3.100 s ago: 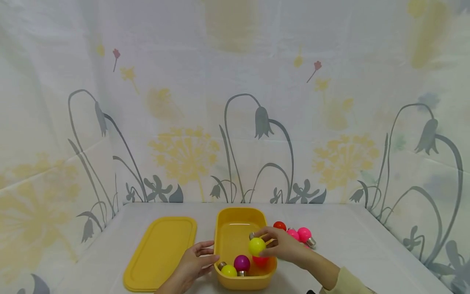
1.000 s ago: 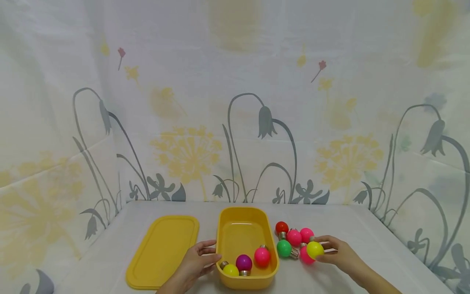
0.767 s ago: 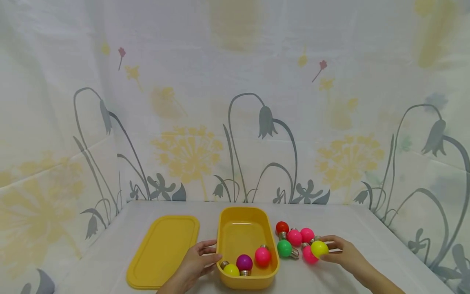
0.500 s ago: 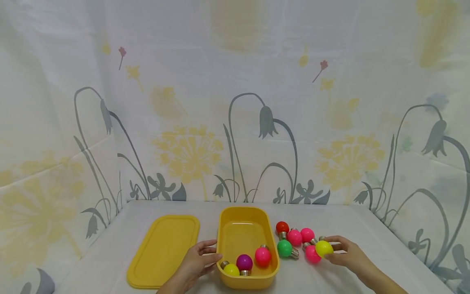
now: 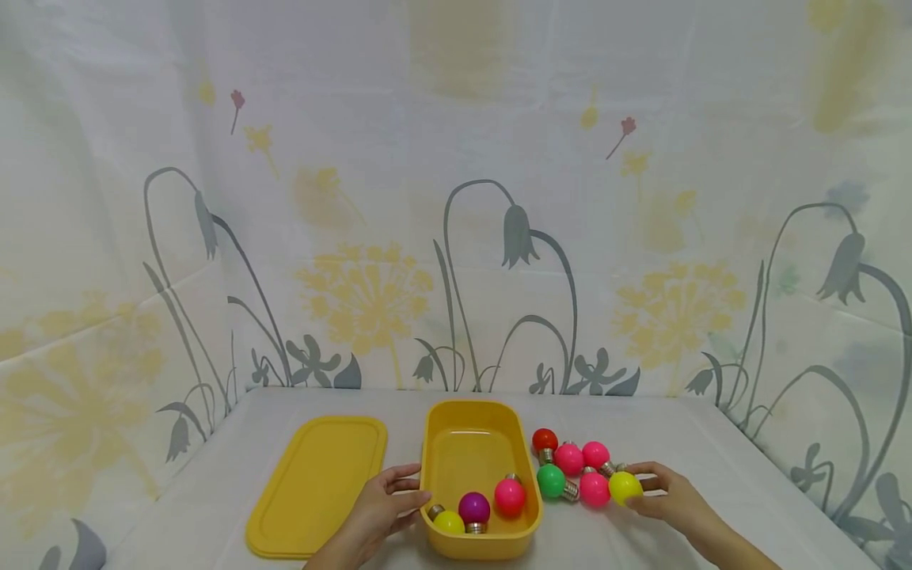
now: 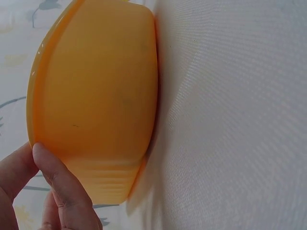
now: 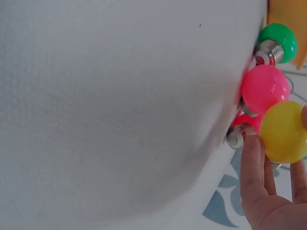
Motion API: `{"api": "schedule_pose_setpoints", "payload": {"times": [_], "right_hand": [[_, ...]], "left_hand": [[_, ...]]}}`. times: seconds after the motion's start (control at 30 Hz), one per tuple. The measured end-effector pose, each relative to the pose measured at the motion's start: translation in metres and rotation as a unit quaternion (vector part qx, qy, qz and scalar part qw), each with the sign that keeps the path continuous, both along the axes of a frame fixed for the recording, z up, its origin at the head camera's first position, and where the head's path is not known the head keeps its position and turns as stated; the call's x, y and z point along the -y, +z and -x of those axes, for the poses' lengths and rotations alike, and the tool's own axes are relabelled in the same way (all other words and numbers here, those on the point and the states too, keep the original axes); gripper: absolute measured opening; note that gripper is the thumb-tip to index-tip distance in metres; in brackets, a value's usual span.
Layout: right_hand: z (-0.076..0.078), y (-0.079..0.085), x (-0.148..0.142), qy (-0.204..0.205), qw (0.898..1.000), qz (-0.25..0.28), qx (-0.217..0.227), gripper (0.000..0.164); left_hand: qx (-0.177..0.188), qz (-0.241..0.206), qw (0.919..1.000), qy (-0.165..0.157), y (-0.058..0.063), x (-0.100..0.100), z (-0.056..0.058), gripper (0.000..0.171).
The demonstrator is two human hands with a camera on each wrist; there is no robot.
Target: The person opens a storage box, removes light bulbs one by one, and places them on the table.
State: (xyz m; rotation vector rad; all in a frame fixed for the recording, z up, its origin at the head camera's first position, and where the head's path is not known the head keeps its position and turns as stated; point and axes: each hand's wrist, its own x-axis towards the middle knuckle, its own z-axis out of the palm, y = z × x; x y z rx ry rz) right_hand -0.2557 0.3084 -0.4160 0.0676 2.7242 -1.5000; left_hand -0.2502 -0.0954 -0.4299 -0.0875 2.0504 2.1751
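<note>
My left hand [image 5: 379, 508] pinches the left rim of a yellow plastic box [image 5: 480, 548]; in the left wrist view, fingertips meet the rim of that box [image 6: 96, 86]. Inside the box lie a yellow light bulb [image 5: 449, 522], a purple bulb [image 5: 473, 508] and a pink bulb [image 5: 510, 498]. Out to the right, my right hand [image 5: 673, 499] holds another yellow light bulb [image 5: 625, 488] by its globe, beside a pink bulb [image 5: 594, 490]. Seen from the right wrist, thumb and fingers surround the yellow bulb [image 7: 284, 132], whose metal base is mostly hidden.
Right of the box, a green bulb [image 5: 551, 481], a red bulb [image 5: 545, 440] and two more pink bulbs, one at the back [image 5: 595, 454], lie clustered on the white table [image 5: 684, 443]. A flat yellow lid [image 5: 321, 483] lies left of the box. Behind hangs a flower-printed cloth [image 5: 456, 198].
My right hand has carried the yellow bulb from over the box rightward to the cluster, lately shifting slightly left and down. The front pink bulb has moved left. My left hand stays at the box.
</note>
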Motion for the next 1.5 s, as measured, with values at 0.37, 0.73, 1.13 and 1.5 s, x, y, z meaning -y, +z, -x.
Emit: {"api": "schedule_pose_setpoints", "payload": {"times": [0.37,0.73,1.13,1.5], "right_hand": [[0.008,-0.008,0.003,-0.040,0.998,0.017,0.044,0.053],[0.012,-0.011,0.003,-0.041,0.997,0.005,0.072,0.057],[0.013,-0.011,-0.006,-0.038,0.998,-0.002,0.059,0.058],[0.010,0.003,-0.015,-0.021,0.998,-0.016,0.051,0.058]], "left_hand": [[-0.004,-0.004,1.0000,0.001,0.000,0.000,-0.001,0.056],[0.000,-0.002,1.0000,0.003,-0.002,-0.001,0.002,0.055],[-0.003,-0.008,1.0000,0.000,-0.002,-0.001,0.001,0.056],[0.000,-0.005,1.0000,0.005,0.002,-0.002,-0.002,0.057]]}}
